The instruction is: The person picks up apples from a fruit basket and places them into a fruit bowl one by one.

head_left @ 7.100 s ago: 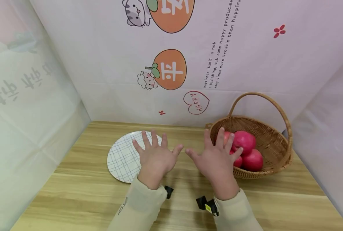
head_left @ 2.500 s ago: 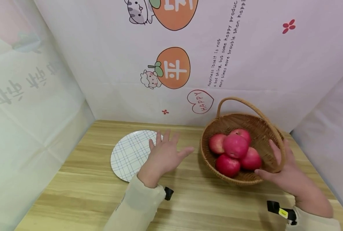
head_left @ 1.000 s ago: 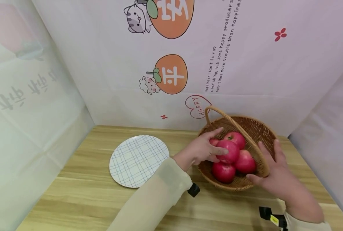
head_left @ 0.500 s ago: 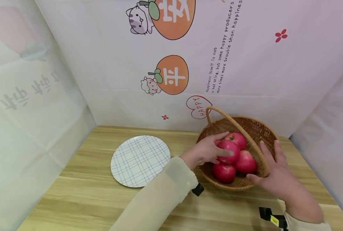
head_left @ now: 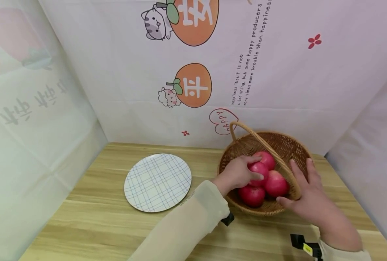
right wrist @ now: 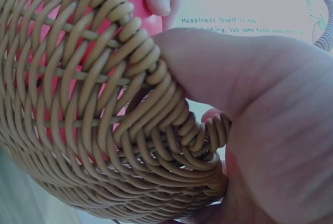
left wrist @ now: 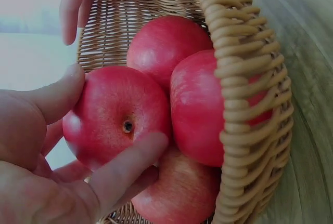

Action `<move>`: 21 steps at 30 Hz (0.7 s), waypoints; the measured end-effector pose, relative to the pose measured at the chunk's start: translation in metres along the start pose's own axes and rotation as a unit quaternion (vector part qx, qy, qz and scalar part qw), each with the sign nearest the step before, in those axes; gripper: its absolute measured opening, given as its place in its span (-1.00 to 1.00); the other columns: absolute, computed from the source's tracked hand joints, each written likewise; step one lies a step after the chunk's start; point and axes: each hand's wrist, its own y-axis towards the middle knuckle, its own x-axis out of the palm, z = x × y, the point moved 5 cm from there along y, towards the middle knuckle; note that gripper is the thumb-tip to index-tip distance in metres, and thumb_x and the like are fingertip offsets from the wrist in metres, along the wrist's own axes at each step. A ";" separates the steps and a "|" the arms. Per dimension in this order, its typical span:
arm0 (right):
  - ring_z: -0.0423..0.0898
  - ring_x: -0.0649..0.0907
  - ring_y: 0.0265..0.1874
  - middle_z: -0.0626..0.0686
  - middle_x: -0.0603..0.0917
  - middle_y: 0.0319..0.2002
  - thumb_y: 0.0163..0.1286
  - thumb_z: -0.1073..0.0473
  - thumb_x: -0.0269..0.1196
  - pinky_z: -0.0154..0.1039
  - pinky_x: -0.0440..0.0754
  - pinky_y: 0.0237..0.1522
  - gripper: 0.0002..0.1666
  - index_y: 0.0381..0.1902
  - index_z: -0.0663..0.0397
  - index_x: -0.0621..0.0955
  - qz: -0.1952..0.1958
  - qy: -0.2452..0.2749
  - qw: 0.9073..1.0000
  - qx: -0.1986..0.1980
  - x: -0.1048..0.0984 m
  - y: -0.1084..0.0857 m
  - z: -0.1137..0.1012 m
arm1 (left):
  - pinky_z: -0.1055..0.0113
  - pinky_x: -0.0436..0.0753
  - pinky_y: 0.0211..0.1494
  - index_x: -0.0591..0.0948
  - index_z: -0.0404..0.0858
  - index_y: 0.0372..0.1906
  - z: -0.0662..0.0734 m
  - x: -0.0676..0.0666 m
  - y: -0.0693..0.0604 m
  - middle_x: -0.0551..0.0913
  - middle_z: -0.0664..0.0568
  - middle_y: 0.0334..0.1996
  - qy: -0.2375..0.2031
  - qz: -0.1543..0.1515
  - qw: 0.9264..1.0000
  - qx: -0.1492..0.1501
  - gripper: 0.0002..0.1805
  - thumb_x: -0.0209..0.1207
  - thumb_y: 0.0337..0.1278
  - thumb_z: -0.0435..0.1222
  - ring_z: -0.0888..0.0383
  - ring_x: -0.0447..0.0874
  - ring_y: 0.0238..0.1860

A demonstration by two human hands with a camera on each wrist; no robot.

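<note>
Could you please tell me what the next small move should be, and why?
I'd probably have the left hand ease the top apple straight up, since it grips that apple, which sits close among the other apples, while the right hand holds the basket near the handle's end.

Round red apples (head_left: 276, 183) look smooth and glossy. The bowl-shaped brown wicker basket (head_left: 288, 146) looks rough, the flat tan wood-grain counter (head_left: 92, 221) smooth

In the head view I counted four round red apples (head_left: 263, 170), one brown wicker basket (head_left: 286, 145), one round white blue-checked plate (head_left: 157, 183), and, of my own, one left hand (head_left: 240, 172) and one right hand (head_left: 313, 201).
</note>
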 end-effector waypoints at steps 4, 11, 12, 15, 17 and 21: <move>0.62 -0.38 0.33 0.28 -0.67 0.45 0.21 -0.18 0.45 0.65 0.15 -0.02 0.45 0.59 -0.08 -0.36 -0.008 -0.002 1.000 0.003 0.000 0.000 0.001 | 0.36 0.51 0.08 0.52 0.25 0.34 -0.001 0.000 -0.001 0.41 0.27 0.34 -0.006 -0.016 1.000 0.016 -0.34 0.43 0.10 -0.14 0.27 0.43 0.21; 0.60 -0.37 0.34 0.32 -0.64 0.46 0.19 -0.18 0.46 0.65 0.16 -0.03 0.46 0.60 -0.08 -0.34 -0.008 -0.003 1.000 0.001 0.001 0.001 0.001 | 0.34 0.55 -0.06 0.65 0.21 0.18 -0.002 -0.001 -0.003 0.47 0.24 0.24 -0.035 -0.024 0.999 0.022 -0.48 0.46 0.07 -0.18 0.26 0.49 0.08; 0.60 -0.38 0.34 0.32 -0.64 0.46 0.19 -0.18 0.46 0.66 0.16 -0.03 0.45 0.60 -0.08 -0.34 -0.008 -0.002 1.000 0.001 0.001 0.001 0.001 | 0.33 0.56 -0.06 0.66 0.20 0.15 -0.002 -0.001 -0.003 0.49 0.24 0.21 -0.037 -0.022 0.999 0.024 -0.50 0.47 0.06 -0.16 0.26 0.51 0.04; 0.60 -0.38 0.35 0.31 -0.64 0.46 0.19 -0.18 0.46 0.66 0.15 -0.03 0.45 0.60 -0.10 -0.34 -0.010 0.000 1.000 0.003 0.001 0.000 0.001 | 0.30 0.56 -0.02 0.68 0.16 0.09 -0.002 -0.001 -0.003 0.51 0.24 0.15 -0.037 -0.014 0.999 0.031 -0.55 0.48 0.03 -0.09 0.26 0.52 0.01; 0.60 -0.38 0.35 0.31 -0.63 0.46 0.19 -0.18 0.46 0.66 0.13 -0.02 0.45 0.60 -0.10 -0.34 -0.009 0.002 1.000 0.004 0.001 0.000 0.001 | 0.30 0.55 0.02 0.69 0.16 0.08 -0.002 -0.001 -0.003 0.50 0.26 0.17 -0.036 -0.012 0.999 0.036 -0.56 0.48 0.04 -0.10 0.28 0.47 0.06; 0.60 -0.37 0.35 0.30 -0.63 0.47 0.20 -0.15 0.46 0.66 0.11 0.00 0.43 0.60 -0.11 -0.33 -0.007 0.006 1.000 0.004 0.000 0.000 0.002 | 0.29 0.53 0.08 0.68 0.18 0.13 -0.004 0.000 -0.003 0.46 0.29 0.24 -0.042 -0.018 0.998 0.050 -0.54 0.46 0.07 -0.13 0.27 0.44 0.16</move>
